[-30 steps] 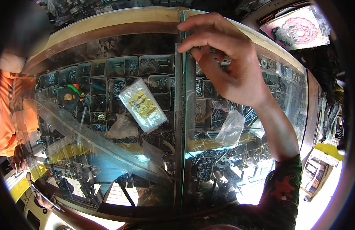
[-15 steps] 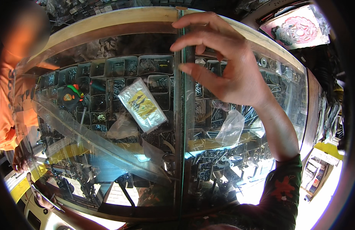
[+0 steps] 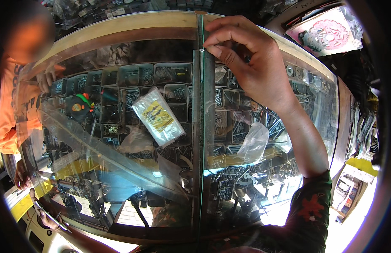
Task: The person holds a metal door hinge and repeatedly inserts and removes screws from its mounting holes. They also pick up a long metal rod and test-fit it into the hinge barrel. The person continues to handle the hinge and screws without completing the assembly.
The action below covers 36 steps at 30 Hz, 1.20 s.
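Note:
My right hand (image 3: 250, 50) reaches over the glass top of a display case, thumb and index finger closed in a pinch at the head of a long threaded screw (image 3: 202, 67). That screw lies along the dark seam (image 3: 198, 139) between the two glass panes (image 3: 115, 168). At the lower left, my left hand (image 3: 44, 217) holds a thin flat thing like a phone (image 3: 50, 213), seen nearly edge-on. A clear packet with a yellow label (image 3: 159, 118) rests left of the seam.
Beneath the glass are compartments (image 3: 130, 76) of screws, nuts and washers. A person in orange (image 3: 8, 114) stands at the left, one hand (image 3: 45, 80) by the case. Another person's hand (image 3: 21, 177) shows lower down. A picture with a red pattern (image 3: 326, 33) lies at upper right.
My right hand has gone from spread fingers to a pinch at the screw's head. The hand of the person in orange now shows at the case's left side.

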Each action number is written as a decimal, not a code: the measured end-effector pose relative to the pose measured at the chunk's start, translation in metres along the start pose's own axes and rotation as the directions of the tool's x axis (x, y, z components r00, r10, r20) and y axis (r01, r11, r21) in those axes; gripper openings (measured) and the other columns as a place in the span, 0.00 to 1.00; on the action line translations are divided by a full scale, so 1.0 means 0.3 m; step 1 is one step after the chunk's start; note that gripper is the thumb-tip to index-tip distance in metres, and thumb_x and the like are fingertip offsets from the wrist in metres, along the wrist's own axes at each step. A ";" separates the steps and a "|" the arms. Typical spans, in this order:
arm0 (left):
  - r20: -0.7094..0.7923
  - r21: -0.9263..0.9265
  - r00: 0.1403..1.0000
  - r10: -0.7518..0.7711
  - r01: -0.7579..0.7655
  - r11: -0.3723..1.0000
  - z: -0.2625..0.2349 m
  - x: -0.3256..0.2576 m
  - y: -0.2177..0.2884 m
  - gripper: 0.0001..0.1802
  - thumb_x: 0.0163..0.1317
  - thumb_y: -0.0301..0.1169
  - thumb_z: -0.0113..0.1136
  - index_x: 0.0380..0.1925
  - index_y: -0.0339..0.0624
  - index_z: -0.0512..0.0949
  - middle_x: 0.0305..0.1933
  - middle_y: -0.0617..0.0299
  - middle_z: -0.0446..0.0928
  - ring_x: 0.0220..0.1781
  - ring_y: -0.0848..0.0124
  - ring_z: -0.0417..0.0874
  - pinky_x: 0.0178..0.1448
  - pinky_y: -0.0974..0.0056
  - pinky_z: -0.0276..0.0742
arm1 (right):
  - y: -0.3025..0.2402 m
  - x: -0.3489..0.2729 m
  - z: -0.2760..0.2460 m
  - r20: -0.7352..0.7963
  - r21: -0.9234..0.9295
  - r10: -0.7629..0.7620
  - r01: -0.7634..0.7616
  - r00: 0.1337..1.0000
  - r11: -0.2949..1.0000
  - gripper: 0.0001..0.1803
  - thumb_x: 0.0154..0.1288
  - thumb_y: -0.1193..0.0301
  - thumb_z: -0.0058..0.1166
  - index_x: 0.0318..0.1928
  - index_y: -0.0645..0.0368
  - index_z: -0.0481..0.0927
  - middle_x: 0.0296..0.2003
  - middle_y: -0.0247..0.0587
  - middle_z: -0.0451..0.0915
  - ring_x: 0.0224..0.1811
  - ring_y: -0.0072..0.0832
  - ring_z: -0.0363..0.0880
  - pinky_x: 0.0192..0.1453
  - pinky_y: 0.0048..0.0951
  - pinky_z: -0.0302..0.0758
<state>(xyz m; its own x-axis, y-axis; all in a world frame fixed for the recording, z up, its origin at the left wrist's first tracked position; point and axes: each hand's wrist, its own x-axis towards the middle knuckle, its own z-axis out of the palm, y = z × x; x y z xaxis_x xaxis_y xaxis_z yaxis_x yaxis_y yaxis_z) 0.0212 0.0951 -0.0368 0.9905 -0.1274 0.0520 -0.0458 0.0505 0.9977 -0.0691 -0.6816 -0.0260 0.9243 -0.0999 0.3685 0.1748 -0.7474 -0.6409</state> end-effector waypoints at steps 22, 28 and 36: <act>-0.018 0.035 1.000 -0.011 0.011 0.999 -0.025 -0.005 0.000 0.60 0.71 0.44 0.73 0.91 0.35 0.46 0.33 0.72 0.66 0.28 0.82 0.64 0.30 0.70 0.52 | -0.004 0.011 0.020 -0.049 -0.080 -0.076 0.072 0.996 0.994 0.07 0.79 0.82 0.66 0.52 0.64 0.90 0.54 0.40 0.88 0.52 0.27 0.89 0.55 0.30 0.84; 0.014 0.039 1.000 -0.025 0.024 0.999 -0.017 0.002 -0.007 0.60 0.71 0.44 0.73 0.91 0.34 0.45 0.33 0.72 0.67 0.29 0.82 0.66 0.32 0.71 0.53 | -0.010 0.015 0.024 -0.063 -0.072 -0.058 0.054 0.996 0.996 0.06 0.79 0.80 0.67 0.52 0.65 0.90 0.53 0.40 0.89 0.53 0.29 0.89 0.57 0.31 0.84; 0.163 0.024 0.987 -0.006 0.002 1.000 0.000 0.030 -0.006 0.60 0.70 0.48 0.72 0.89 0.30 0.49 0.58 0.57 0.67 0.55 0.69 0.69 0.54 0.60 0.68 | -0.022 0.003 0.017 -0.023 -0.009 -0.010 0.010 1.000 1.000 0.06 0.76 0.82 0.69 0.50 0.64 0.89 0.53 0.38 0.87 0.48 0.23 0.86 0.51 0.27 0.82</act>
<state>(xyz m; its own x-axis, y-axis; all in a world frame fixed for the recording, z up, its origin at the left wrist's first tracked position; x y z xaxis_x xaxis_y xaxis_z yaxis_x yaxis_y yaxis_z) 0.0303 0.0939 -0.0380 0.9565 -0.2870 0.0526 -0.0469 0.0266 0.9985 -0.0677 -0.6734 -0.0250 0.9144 -0.1072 0.3904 0.1810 -0.7543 -0.6311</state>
